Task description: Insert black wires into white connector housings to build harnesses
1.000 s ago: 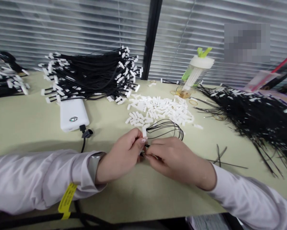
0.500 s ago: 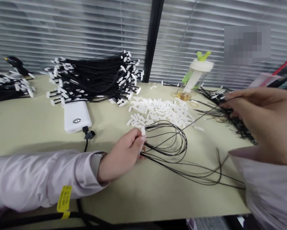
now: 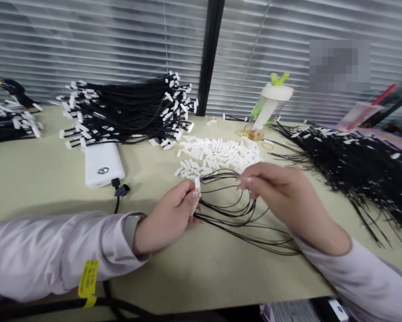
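Observation:
My left hand (image 3: 174,210) is closed on a white connector (image 3: 196,184), pinched between thumb and fingers. Several thin black wires (image 3: 227,210) run out of it to the right, some bent back in loops above the table. At the far side of those loops my right hand (image 3: 277,197) is closed in a pinch, its fingertips on black wire. How many strands it holds cannot be made out. Just beyond both hands lies a heap of loose white connectors (image 3: 221,154).
A large stack of black cables with white ends (image 3: 130,112) lies at the back left, behind a white power bank (image 3: 104,165). Loose black wires (image 3: 358,165) are piled on the right. A clear jar with a white lid (image 3: 269,107) stands near the blinds.
My right hand has come in from the far right, down and leftward, to the wire loops. The left hand keeps its grip on the connector. The view has shifted slightly.

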A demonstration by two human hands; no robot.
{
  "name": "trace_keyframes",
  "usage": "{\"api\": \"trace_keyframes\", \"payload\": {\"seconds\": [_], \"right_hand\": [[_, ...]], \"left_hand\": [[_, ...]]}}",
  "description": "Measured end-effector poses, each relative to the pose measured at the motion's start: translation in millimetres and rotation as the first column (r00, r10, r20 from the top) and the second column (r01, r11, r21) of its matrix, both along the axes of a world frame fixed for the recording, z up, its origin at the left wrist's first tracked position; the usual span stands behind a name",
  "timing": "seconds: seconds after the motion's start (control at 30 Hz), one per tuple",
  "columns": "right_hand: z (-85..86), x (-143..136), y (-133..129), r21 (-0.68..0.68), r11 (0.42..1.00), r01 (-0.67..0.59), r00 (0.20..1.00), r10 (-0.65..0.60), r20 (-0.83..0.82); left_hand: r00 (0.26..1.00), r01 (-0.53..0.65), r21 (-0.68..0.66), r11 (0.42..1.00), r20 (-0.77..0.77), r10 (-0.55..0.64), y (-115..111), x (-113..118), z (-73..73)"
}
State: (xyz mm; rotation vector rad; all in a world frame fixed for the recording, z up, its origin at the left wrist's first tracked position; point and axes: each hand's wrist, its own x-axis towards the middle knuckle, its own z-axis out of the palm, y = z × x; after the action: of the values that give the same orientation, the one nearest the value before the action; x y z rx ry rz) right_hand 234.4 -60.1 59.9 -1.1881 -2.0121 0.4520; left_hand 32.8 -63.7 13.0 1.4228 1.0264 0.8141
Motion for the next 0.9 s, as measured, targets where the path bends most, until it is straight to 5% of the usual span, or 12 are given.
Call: {"api": "trace_keyframes", "payload": {"seconds": [0.13, 0.37, 0.9], "right_hand": [[-12.6, -20, -7, 0.025, 0.994, -0.103, 0.984, 0.098, 0.151], [-20.7, -30, -8, -0.059, 0.998, -0.001, 0.967, 0.017, 0.255], [-26.2, -36, -5, -0.051, 0.997, -0.057, 0.96, 0.068, 0.27]], "left_hand": [[1.0, -0.006, 0.013, 1.0, -0.006, 0.006, -1, -1, 0.7], [0.996, 0.026, 0.095, 0.995, -0.09, -0.017, -1, 0, 4.5], [0.978, 0.098, 0.116, 0.988, -0.196, -0.074, -1, -2, 0.1]]}}
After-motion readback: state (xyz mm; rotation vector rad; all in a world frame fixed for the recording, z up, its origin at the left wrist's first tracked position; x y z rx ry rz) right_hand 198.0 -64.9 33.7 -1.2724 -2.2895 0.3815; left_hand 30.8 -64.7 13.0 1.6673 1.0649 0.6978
